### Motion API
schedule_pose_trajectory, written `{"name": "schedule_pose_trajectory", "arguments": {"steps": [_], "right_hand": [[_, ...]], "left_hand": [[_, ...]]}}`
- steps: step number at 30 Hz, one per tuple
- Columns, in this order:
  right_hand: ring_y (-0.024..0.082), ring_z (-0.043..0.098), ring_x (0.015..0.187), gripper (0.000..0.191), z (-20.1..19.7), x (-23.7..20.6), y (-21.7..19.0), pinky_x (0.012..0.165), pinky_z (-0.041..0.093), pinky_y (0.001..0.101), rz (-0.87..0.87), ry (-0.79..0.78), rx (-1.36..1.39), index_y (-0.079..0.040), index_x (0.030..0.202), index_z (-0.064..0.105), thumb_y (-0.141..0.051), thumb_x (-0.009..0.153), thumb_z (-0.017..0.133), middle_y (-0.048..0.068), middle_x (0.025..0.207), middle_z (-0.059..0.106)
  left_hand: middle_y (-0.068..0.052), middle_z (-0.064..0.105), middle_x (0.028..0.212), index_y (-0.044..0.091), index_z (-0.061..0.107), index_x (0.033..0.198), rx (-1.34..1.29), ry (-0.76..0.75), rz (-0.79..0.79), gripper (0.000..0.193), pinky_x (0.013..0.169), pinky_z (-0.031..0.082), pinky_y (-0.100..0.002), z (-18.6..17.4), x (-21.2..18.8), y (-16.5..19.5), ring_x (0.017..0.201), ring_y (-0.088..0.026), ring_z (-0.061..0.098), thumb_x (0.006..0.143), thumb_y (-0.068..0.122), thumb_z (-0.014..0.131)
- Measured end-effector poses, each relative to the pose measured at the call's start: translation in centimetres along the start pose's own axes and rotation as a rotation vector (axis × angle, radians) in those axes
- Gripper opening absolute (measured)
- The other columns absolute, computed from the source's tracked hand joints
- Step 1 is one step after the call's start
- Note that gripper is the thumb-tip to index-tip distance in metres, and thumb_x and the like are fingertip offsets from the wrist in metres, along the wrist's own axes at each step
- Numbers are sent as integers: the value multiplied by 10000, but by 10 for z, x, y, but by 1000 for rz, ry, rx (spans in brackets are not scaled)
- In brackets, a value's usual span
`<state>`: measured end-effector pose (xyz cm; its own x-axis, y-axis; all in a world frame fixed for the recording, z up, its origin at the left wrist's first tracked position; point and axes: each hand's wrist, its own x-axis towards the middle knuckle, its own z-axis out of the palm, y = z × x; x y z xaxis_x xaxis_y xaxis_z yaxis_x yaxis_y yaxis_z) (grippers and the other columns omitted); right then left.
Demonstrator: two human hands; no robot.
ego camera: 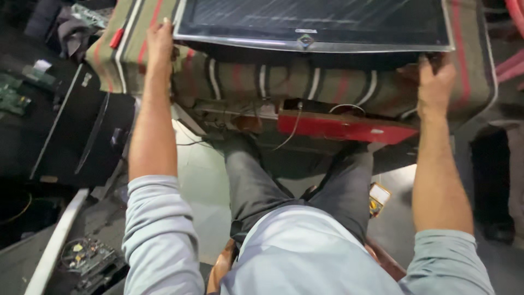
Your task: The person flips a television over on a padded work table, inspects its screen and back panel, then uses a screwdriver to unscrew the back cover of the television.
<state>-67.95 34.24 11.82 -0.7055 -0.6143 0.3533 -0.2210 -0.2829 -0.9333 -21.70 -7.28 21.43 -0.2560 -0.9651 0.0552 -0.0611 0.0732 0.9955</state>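
Your left hand [159, 41] at ten o'clock and right hand [435, 82] at two o'clock curled fingers onto the flat, shiny screen [314, 22] lying on the soft striped blanket [262, 82].

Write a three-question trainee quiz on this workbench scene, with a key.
1. True or false: both hands grip the flat screen panel.
2. What covers the bench under the panel?
A. striped blanket
B. bare steel
C. newspaper
3. Fill in: below the blanket's edge sits a ___ box with a wire.

Key: 1. True: left hand at the left corner, right hand at the right corner. 2. A, the striped blanket. 3. Red, the red box.
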Motion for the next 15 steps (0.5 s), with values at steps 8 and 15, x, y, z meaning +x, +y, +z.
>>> {"name": "schedule_pose_trajectory", "arguments": {"steps": [8, 15], "right_hand": [[224, 684, 1082, 329, -20, 8, 3, 989, 604, 376, -11, 35, 301, -26, 1411, 585, -170, 1118, 626, 87, 1233, 672], [261, 690, 1160, 359, -34, 17, 17, 1100, 592, 457, 39, 33, 382, -55, 1350, 606, -315, 1103, 585, 102, 1256, 681]], "left_hand": [[-120, 711, 964, -18, 685, 1183, 42, 156, 298, 281, 707, 526, -351, 4, 21, -36, 823, -202, 658, 968, 152, 619], [-101, 779, 1069, -37, 716, 1147, -20, 222, 443, 352, 924, 554, -336, 16, 16, -39, 1036, -200, 740, 1047, 266, 567]]}}
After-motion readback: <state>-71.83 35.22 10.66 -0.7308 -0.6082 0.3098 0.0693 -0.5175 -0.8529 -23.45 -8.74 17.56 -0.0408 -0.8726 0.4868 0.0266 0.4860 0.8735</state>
